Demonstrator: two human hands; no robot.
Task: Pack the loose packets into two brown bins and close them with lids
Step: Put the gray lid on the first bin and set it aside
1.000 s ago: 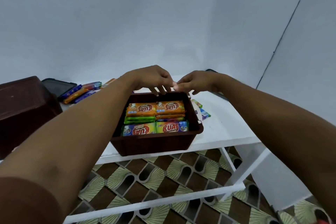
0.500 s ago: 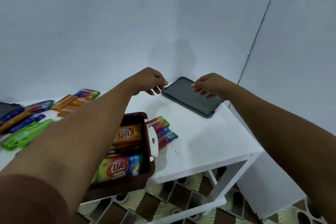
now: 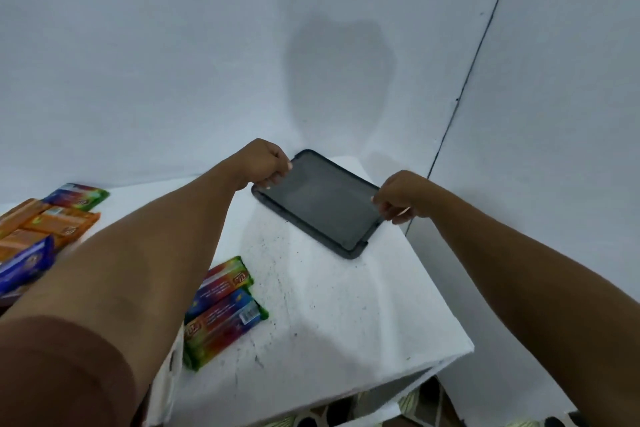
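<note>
My 2 hands hold the lid: my left hand curls its fingers round one short end, and my right hand pinches the opposite end. The lid is dark grey, flat and round-cornered with a raised rim, at the white table's far corner.

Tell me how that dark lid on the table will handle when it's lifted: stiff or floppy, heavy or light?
Probably stiff: the dark lid lies flat with a raised moulded rim. Likely light, being thin. The left hand and right hand grip opposite edges, so it should lift level.
</note>
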